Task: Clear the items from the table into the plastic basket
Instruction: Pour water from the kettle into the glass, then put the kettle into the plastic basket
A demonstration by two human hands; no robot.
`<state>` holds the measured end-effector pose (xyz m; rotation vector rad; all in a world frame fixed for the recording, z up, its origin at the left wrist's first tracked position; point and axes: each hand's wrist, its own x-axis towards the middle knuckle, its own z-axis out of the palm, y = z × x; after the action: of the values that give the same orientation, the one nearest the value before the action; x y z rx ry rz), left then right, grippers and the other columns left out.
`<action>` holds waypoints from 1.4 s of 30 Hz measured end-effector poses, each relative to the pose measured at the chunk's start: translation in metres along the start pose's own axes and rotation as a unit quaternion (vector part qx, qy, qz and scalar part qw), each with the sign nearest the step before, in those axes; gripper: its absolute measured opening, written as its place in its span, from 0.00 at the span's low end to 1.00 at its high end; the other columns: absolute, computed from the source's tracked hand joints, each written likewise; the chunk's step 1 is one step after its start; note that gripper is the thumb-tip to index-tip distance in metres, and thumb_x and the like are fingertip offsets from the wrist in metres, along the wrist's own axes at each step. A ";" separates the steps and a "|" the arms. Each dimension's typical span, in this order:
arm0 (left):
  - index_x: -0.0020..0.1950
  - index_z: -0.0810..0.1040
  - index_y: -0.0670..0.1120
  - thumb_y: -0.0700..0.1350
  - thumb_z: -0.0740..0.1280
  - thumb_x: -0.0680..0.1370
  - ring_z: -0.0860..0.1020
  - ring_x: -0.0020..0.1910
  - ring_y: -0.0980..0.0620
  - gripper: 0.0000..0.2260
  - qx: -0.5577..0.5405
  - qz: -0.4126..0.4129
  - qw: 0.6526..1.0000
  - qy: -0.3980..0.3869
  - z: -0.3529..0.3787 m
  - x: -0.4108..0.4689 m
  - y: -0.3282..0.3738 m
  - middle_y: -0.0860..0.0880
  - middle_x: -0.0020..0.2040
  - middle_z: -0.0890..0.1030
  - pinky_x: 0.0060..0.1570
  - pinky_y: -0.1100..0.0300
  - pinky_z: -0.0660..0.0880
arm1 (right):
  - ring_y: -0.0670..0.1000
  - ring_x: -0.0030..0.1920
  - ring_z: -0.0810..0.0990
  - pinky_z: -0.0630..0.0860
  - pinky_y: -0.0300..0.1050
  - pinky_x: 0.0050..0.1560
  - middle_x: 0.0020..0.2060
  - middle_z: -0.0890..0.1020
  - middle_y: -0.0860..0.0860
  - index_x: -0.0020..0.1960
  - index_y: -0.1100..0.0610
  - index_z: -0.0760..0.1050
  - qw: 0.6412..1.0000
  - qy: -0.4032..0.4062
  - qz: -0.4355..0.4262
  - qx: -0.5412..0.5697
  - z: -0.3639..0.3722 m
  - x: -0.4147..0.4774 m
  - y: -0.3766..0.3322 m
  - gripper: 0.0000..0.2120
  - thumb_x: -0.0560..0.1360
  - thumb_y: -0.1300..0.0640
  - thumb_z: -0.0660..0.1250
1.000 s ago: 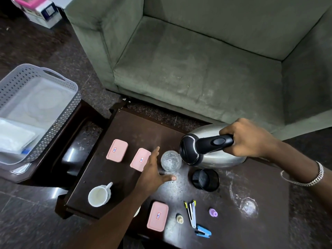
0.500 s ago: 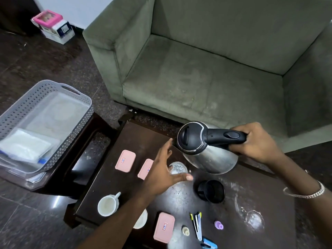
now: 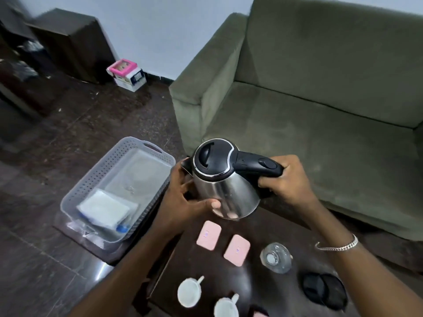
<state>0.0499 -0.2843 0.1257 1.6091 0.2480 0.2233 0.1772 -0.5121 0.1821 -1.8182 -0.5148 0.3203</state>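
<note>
A steel kettle (image 3: 225, 193) with a black lid and handle hangs in the air above the dark table's (image 3: 190, 259) far left corner. My right hand (image 3: 286, 179) grips its black handle. My left hand (image 3: 185, 197) cups the kettle's steel body from the left, thumb on the front. The grey perforated plastic basket (image 3: 84, 191) stands to the left on a lower surface, holding a clear container and a white packet. On the table lie two pink lids (image 3: 209, 235) (image 3: 237, 250), a glass (image 3: 276, 257), two white cups (image 3: 189, 292) (image 3: 225, 307) and a black round base (image 3: 324, 294).
A green sofa (image 3: 309, 115) fills the far right behind the table. A pink and white box (image 3: 127, 74) sits on the dark floor by the wall, next to a dark cabinet (image 3: 68, 42).
The kettle rose off the table and moved left toward the basket. My left hand left the glass and took hold of the kettle's body. The camera tilted up and left.
</note>
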 end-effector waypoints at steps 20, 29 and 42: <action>0.72 0.65 0.60 0.47 0.86 0.59 0.73 0.69 0.67 0.47 0.063 -0.053 0.995 0.051 -0.255 0.092 -0.052 0.65 0.71 0.70 0.54 0.62 0.81 | 0.47 0.39 0.75 0.72 0.48 0.41 0.36 0.77 0.49 0.45 0.61 0.84 0.994 -0.085 0.059 0.031 0.249 0.171 0.032 0.11 0.62 0.62 0.73; 0.73 0.63 0.57 0.45 0.85 0.58 0.67 0.73 0.63 0.49 0.037 -0.097 0.993 0.061 -0.271 0.101 -0.107 0.66 0.71 0.69 0.58 0.60 0.79 | 0.47 0.41 0.74 0.77 0.63 0.47 0.36 0.77 0.51 0.45 0.64 0.83 0.990 -0.103 0.098 -0.023 0.279 0.183 0.071 0.13 0.62 0.59 0.74; 0.78 0.56 0.66 0.57 0.87 0.57 0.68 0.76 0.50 0.58 0.070 -0.162 0.983 0.056 -0.305 0.086 -0.131 0.55 0.77 0.66 0.69 0.49 0.71 | 0.55 0.61 0.74 0.69 0.51 0.64 0.58 0.72 0.51 0.66 0.47 0.73 0.976 -0.052 0.021 -0.212 0.275 0.169 0.057 0.32 0.65 0.61 0.77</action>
<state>0.0395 0.0384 0.0103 1.6703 0.6173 0.0453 0.2061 -0.2123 0.0517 -2.2373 -0.6562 0.3549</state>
